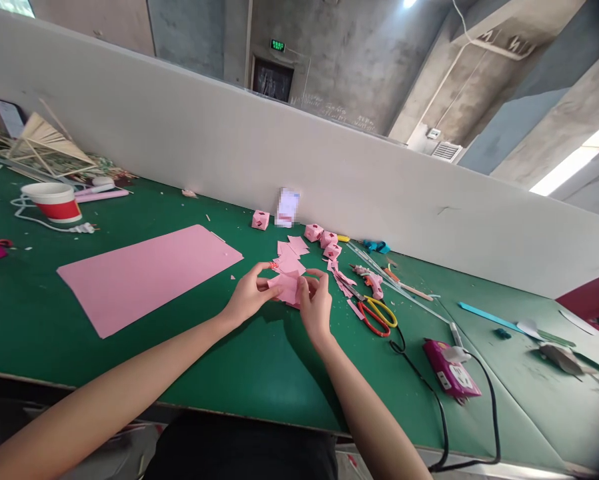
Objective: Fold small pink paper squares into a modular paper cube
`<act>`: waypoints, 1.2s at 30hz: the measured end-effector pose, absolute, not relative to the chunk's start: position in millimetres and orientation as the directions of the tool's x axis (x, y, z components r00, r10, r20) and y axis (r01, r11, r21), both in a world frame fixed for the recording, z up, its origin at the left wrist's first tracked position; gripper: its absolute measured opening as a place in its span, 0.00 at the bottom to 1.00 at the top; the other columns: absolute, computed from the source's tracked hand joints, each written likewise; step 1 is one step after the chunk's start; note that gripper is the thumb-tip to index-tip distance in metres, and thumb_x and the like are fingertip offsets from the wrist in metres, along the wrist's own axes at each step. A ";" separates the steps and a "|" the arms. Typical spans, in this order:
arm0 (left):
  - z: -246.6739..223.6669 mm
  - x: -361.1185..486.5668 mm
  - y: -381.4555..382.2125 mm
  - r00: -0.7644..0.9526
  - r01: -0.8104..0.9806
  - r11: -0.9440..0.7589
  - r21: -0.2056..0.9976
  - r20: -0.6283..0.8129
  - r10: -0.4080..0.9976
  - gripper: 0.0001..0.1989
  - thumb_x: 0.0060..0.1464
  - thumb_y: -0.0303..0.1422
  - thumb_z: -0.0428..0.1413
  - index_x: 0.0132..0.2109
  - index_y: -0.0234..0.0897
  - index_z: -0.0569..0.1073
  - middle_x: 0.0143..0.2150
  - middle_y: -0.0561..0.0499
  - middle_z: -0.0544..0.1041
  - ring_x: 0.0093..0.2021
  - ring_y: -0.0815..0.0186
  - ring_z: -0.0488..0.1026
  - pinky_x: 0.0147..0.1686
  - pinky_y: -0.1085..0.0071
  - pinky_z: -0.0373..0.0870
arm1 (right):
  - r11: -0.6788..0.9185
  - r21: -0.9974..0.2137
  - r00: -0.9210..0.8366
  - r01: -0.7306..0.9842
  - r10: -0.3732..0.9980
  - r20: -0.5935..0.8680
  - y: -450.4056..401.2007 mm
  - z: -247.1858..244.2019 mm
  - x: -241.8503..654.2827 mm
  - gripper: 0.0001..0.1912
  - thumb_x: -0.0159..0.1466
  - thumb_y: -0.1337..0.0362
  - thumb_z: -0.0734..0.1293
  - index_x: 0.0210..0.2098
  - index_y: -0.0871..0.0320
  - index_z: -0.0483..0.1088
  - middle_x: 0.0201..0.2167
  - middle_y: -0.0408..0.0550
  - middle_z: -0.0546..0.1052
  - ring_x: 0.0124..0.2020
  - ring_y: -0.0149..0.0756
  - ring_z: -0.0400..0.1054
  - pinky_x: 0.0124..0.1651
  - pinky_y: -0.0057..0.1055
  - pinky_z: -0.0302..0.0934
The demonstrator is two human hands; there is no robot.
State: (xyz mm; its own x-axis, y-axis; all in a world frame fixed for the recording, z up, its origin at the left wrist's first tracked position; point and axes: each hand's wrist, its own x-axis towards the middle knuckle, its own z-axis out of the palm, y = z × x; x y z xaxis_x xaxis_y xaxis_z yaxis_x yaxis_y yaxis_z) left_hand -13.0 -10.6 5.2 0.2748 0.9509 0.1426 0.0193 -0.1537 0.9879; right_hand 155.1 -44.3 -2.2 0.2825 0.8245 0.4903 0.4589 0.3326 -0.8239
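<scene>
Green, smooth-topped worktable [219, 380] spreads before the person, whose black-clothed lap [239, 447] shows at its near edge. Toward the right on it lies a magenta box-shaped power socket [452, 370] with a white plug [457, 355] in it.

Both hands meet above the table's middle over a small, folded pink paper piece [288, 287]. The left hand [249, 293] pinches its left edge, thumb against fingers; the right hand [315, 303] has thumb and fingers close together at its right edge, the rest of the fingers curled.

Just right of the right hand lie scissors with one red and one yellow handle loop [379, 315], their blades among narrow pink paper offcuts [342, 280]. Left of the hands, a large rectangular pink paper sheet [152, 277] lies flat.

Beyond the hands, loose pink paper pieces [294, 247] overlap. Farther back sit small pink paper cubes with dark red diamond marks: one alone [260, 220], three clustered to the right [313, 232]. Behind them rises a pale grey partition [204, 147].
</scene>
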 end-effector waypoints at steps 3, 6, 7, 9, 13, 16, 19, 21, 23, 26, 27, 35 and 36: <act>5.5 -13.5 -9.1 0.241 -0.100 -0.101 0.990 0.123 0.963 0.36 0.48 0.45 0.68 0.59 0.36 0.65 0.32 0.51 0.82 0.34 0.57 0.83 0.42 0.60 0.80 | 0.513 -0.600 0.086 0.614 0.712 0.697 -46.3 -0.7 154.8 0.10 0.71 0.59 0.62 0.46 0.53 0.73 0.53 0.54 0.75 0.53 0.43 0.70 0.50 0.40 0.68; 6.4 -13.3 -9.1 0.253 -0.165 -0.032 0.986 0.074 0.965 0.36 0.49 0.44 0.69 0.60 0.35 0.65 0.34 0.48 0.83 0.35 0.57 0.83 0.43 0.59 0.81 | 0.540 -0.428 -0.055 0.725 0.664 0.746 -45.2 -3.1 153.8 0.09 0.69 0.60 0.67 0.46 0.49 0.78 0.64 0.52 0.68 0.63 0.50 0.60 0.60 0.50 0.63; 6.8 -13.0 -9.5 0.262 -0.178 -0.011 0.984 0.058 0.963 0.36 0.50 0.44 0.68 0.60 0.35 0.64 0.34 0.48 0.83 0.35 0.57 0.83 0.43 0.59 0.81 | 0.522 -0.408 -0.062 0.749 0.669 0.741 -44.0 -5.0 153.8 0.10 0.67 0.59 0.69 0.48 0.48 0.78 0.65 0.51 0.66 0.64 0.51 0.58 0.62 0.51 0.62; 7.3 -12.3 -10.2 0.287 -0.190 0.008 0.982 0.048 0.957 0.34 0.53 0.44 0.66 0.61 0.35 0.64 0.34 0.49 0.83 0.36 0.58 0.83 0.44 0.59 0.81 | 0.482 -0.399 -0.053 0.780 0.687 0.725 -41.1 -9.1 154.6 0.15 0.65 0.58 0.72 0.51 0.46 0.78 0.67 0.50 0.63 0.64 0.53 0.56 0.62 0.54 0.62; 5.3 -10.7 -10.4 0.342 -0.177 -0.029 0.984 0.089 0.935 0.30 0.60 0.46 0.59 0.63 0.36 0.63 0.35 0.50 0.83 0.37 0.59 0.83 0.46 0.59 0.80 | 0.454 -0.393 -0.041 0.800 0.694 0.719 -37.6 -12.6 159.1 0.16 0.64 0.56 0.74 0.51 0.47 0.78 0.66 0.51 0.64 0.63 0.53 0.56 0.61 0.53 0.63; 2.5 -11.0 -9.8 0.374 -0.164 -0.091 0.982 0.148 0.915 0.31 0.61 0.45 0.58 0.65 0.36 0.60 0.38 0.49 0.83 0.40 0.59 0.83 0.47 0.59 0.80 | 0.476 -0.344 -0.081 0.810 0.670 0.738 -38.2 -9.7 162.3 0.11 0.65 0.56 0.72 0.46 0.48 0.80 0.62 0.52 0.68 0.62 0.52 0.57 0.61 0.52 0.63; 2.8 -14.7 -9.3 0.386 -0.068 -0.206 0.976 0.216 0.897 0.31 0.62 0.44 0.58 0.66 0.38 0.59 0.41 0.47 0.84 0.42 0.57 0.83 0.47 0.59 0.79 | 0.485 -0.300 -0.112 0.822 0.654 0.748 -38.6 -6.4 164.5 0.08 0.67 0.57 0.71 0.43 0.49 0.80 0.57 0.52 0.72 0.60 0.51 0.59 0.61 0.51 0.63; 4.4 -18.5 -8.6 0.346 0.070 -0.327 0.943 0.284 0.894 0.30 0.61 0.44 0.59 0.64 0.40 0.61 0.42 0.47 0.83 0.42 0.57 0.83 0.45 0.59 0.79 | 0.483 -0.296 -0.113 0.824 0.652 0.750 -38.3 -5.5 165.5 0.07 0.67 0.57 0.71 0.42 0.50 0.80 0.54 0.52 0.73 0.59 0.51 0.61 0.60 0.50 0.63; 5.5 -21.7 -7.2 0.318 0.184 -0.456 0.871 0.386 0.866 0.28 0.59 0.43 0.61 0.62 0.41 0.64 0.45 0.47 0.83 0.42 0.58 0.82 0.44 0.60 0.79 | 0.484 -0.317 -0.099 0.816 0.656 0.749 -37.8 -5.5 166.1 0.07 0.67 0.57 0.71 0.42 0.50 0.80 0.52 0.52 0.74 0.57 0.50 0.62 0.58 0.49 0.64; 4.6 -23.3 -4.7 0.334 0.219 -0.619 0.754 0.538 0.774 0.22 0.60 0.40 0.61 0.59 0.41 0.67 0.50 0.47 0.81 0.49 0.59 0.80 0.48 0.61 0.78 | 0.484 -0.376 -0.058 0.790 0.670 0.740 -37.5 -6.1 166.4 0.07 0.67 0.56 0.71 0.41 0.50 0.79 0.50 0.51 0.76 0.54 0.48 0.64 0.56 0.48 0.65; 4.3 -23.1 -4.2 0.336 0.214 -0.649 0.730 0.568 0.751 0.21 0.61 0.40 0.60 0.58 0.41 0.68 0.51 0.47 0.80 0.51 0.59 0.79 0.49 0.61 0.77 | 0.488 -0.392 -0.052 0.780 0.674 0.737 -37.5 -6.2 166.4 0.07 0.67 0.57 0.71 0.41 0.50 0.79 0.49 0.50 0.76 0.53 0.47 0.65 0.56 0.47 0.65; 13.5 -24.0 -7.6 0.304 0.179 -0.565 0.805 0.501 0.810 0.22 0.60 0.40 0.61 0.58 0.41 0.68 0.47 0.48 0.83 0.47 0.59 0.81 0.49 0.61 0.76 | 0.515 -0.437 -0.058 0.738 0.693 0.719 -38.1 -5.4 165.9 0.05 0.65 0.58 0.72 0.39 0.49 0.80 0.47 0.49 0.77 0.52 0.46 0.66 0.55 0.46 0.65; 14.2 -24.2 -7.9 0.299 0.176 -0.555 0.813 0.493 0.817 0.22 0.59 0.40 0.62 0.57 0.41 0.68 0.45 0.49 0.83 0.46 0.59 0.81 0.48 0.61 0.76 | 0.517 -0.438 -0.060 0.735 0.694 0.718 -38.4 -5.1 165.7 0.05 0.65 0.58 0.72 0.39 0.49 0.80 0.47 0.49 0.77 0.52 0.46 0.66 0.55 0.45 0.66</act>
